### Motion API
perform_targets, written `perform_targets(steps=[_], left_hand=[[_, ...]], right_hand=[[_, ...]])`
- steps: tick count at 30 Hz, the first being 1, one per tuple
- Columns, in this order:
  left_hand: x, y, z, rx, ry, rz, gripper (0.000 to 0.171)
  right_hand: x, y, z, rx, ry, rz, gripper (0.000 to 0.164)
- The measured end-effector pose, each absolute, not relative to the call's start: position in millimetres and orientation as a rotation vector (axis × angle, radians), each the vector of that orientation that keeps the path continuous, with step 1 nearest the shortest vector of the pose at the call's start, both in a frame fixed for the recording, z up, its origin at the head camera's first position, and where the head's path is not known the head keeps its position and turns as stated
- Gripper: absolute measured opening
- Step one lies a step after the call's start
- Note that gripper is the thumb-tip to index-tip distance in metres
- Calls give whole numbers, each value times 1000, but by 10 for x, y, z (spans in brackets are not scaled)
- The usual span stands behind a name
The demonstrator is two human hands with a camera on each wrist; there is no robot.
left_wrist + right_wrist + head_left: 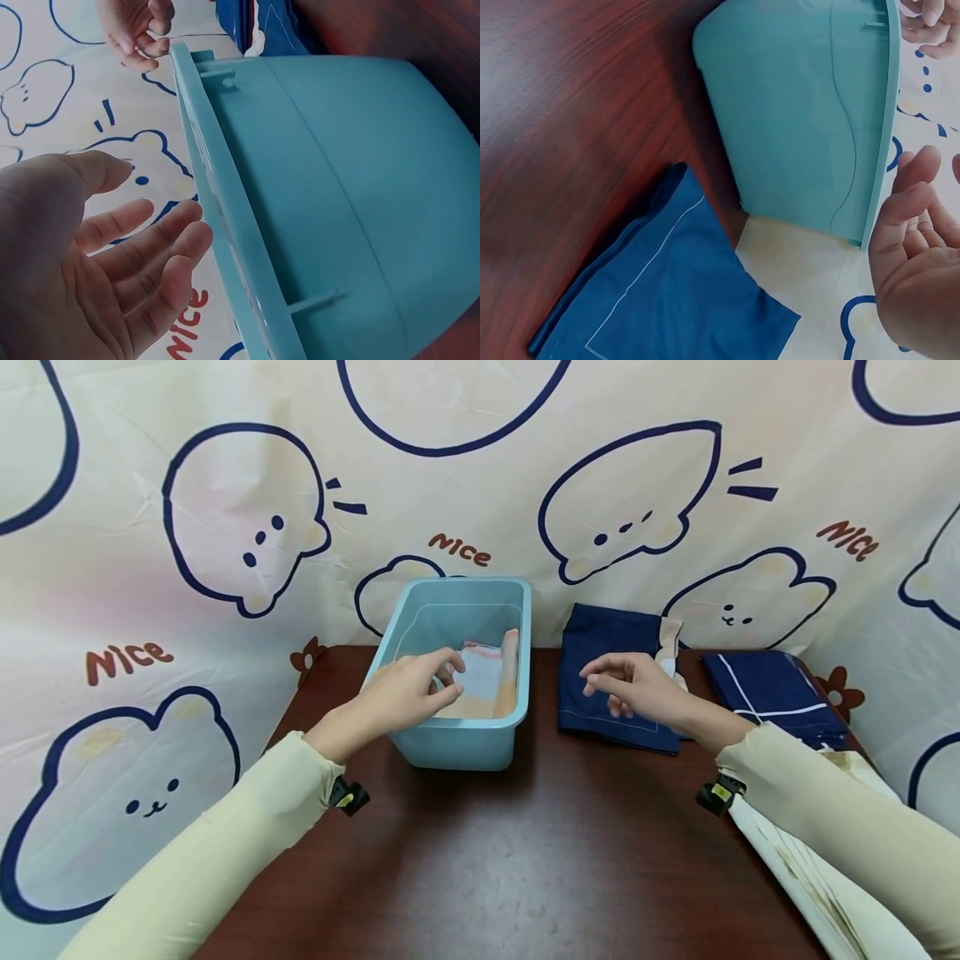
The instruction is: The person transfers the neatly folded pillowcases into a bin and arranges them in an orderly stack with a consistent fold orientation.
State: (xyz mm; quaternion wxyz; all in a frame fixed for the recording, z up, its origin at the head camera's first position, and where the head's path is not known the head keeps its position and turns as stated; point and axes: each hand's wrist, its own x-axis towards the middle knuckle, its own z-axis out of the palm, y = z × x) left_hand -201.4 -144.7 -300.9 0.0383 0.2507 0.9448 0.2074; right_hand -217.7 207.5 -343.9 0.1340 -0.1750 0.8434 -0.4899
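Observation:
A light blue plastic bin (461, 745) stands on the dark wooden table, with folded cloth (480, 672) in pale blue, cream and orange inside. My left hand (412, 687) hovers over the bin's left front rim, fingers loosely bent and holding nothing; the left wrist view shows its palm beside the rim. My right hand (633, 687) is raised over a folded navy cloth (600, 635) to the right of the bin. Its fingers are loosely curled with nothing between them. In the right wrist view, the navy cloth (682, 277) lies on the table below that hand.
Another folded navy cloth with white lines (772, 693) lies at the table's far right corner. Cream fabric (817, 877) runs along the right edge under my right forearm. A printed curtain (450, 493) hangs close behind the bin. Bare wood (510, 860) shows in front.

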Motion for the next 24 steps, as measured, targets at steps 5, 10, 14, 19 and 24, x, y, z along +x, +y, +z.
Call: perform_targets(steps=[5,10,14,19,24], left_hand=[[-1962,-1383,-2999,790,2887,652,27],[-1908,-1330,-2980,821,2870,670,26],[-1875,-1284,-2970,827,2849,704,26],[-1850,-1220,-2978,828,2818,725,26],[-1839,-1157,-2986,829,2808,745,26]], right_hand=[[-2097,2164,-3441,-520,2463,-1406,29],[-2041,2243,-3434,-485,2482,-1369,30],[-2016,2301,-3447,-483,2494,-1360,30],[-1995,2382,-3477,-500,2505,-1346,30],[-1981,2462,-3487,-511,2527,-1331,29]])
